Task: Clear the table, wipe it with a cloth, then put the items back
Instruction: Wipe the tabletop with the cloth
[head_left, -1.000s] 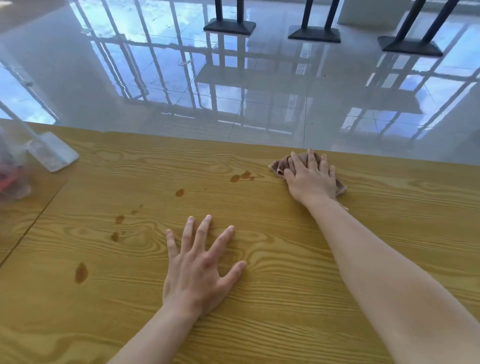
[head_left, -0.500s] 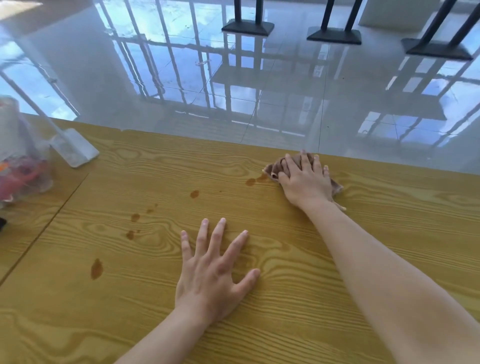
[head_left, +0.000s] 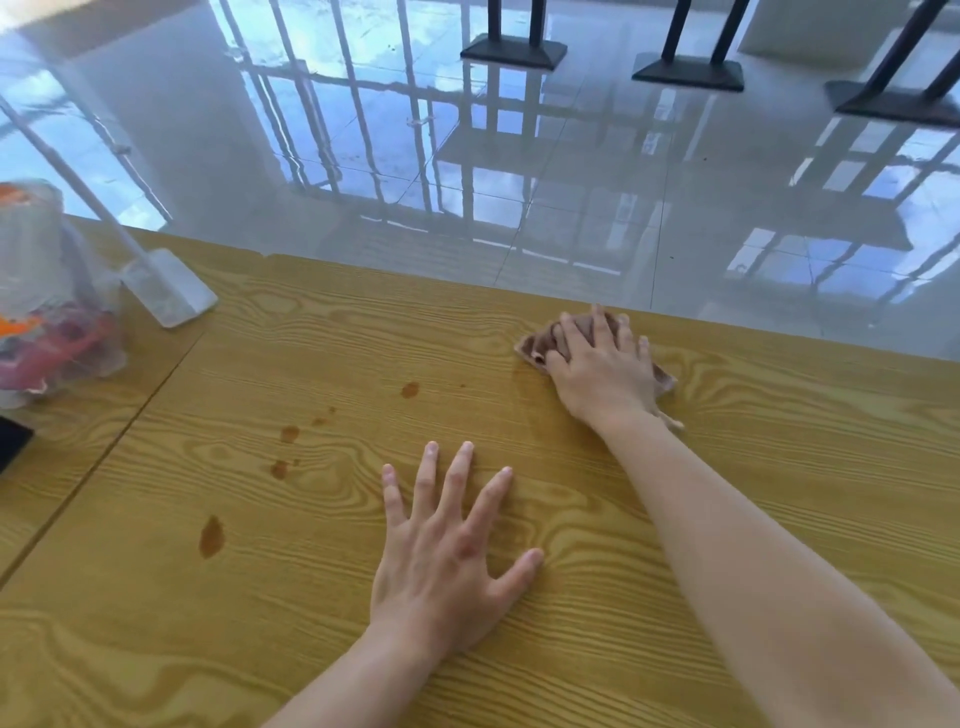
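Cloth (head_left: 535, 347): brown, small, crumpled, lying on the table (head_left: 779, 431) close to its far edge. Only the cloth's left corner and a thin strip at its right show. The rest is covered by the right hand (head_left: 605, 376). That hand lies palm down on the cloth with fingers fairly straight and slightly spread, pressing it onto the wood; we see no pinch.

Left hand (head_left: 447, 561): nearer to us and left of the cloth, well apart from it. It is flat on the wood with fingers splayed wide, holding nothing.

Spots (head_left: 410, 389): brown marks on the wood left of the cloth. The one marked is the closest, with bare wood between it and the cloth. Two more lie further left and nearer us. The largest (head_left: 211, 536) is furthest from the cloth.

Far left of the cloth, past a seam (head_left: 130, 415) in the tabletop, sits a clear bag (head_left: 57, 312). Its contents look pink and orange but are too blurred to name. Just beside the bag, on the cloth's side, is a white stand (head_left: 169, 293) with a slanted rod.

Beyond the cloth we see a glossy tiled floor (head_left: 571, 197) and black bases (head_left: 513, 49).
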